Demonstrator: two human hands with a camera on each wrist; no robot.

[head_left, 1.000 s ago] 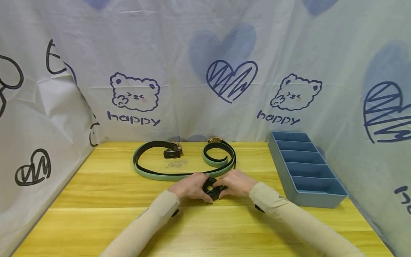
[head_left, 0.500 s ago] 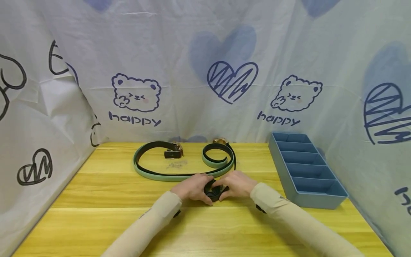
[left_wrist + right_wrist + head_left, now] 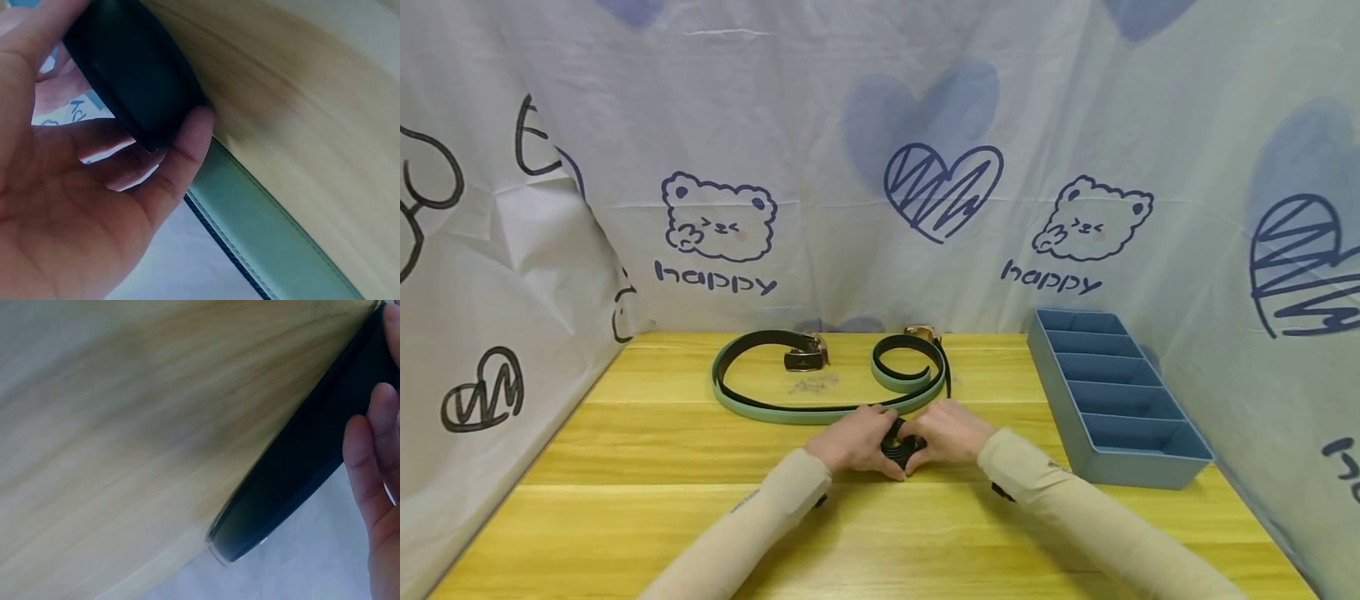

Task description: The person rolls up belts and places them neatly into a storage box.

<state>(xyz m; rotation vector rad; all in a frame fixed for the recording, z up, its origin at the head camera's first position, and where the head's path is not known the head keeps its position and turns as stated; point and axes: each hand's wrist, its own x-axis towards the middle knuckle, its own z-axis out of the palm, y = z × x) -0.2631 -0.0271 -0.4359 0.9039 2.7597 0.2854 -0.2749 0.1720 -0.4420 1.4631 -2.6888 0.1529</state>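
Observation:
A black belt, partly rolled into a tight coil (image 3: 895,452), stands on edge near the middle of the table. My left hand (image 3: 857,439) grips the coil's left side, its fingertips on the dark outer wrap (image 3: 137,69) in the left wrist view. From the right, my right hand (image 3: 951,431) pinches the same coil, thumb at the front and fingers at its inner edge. In the right wrist view, a length of black strap (image 3: 294,456) leads away from the right fingers. Behind the hands, a green belt with black lining (image 3: 775,413) lies in a loose curve.
The green belt's buckle (image 3: 805,353) lies at the back left, and its other end curls at the right. A gold-toned buckle (image 3: 921,332) sits beyond that curl, near the curtain. On the right stands a blue-grey box (image 3: 1138,463) with several compartments.
The coil and my left hand have shifted slightly right, and the hands have drawn closer around it. The gold-toned buckle at the back has slid a little rightward.

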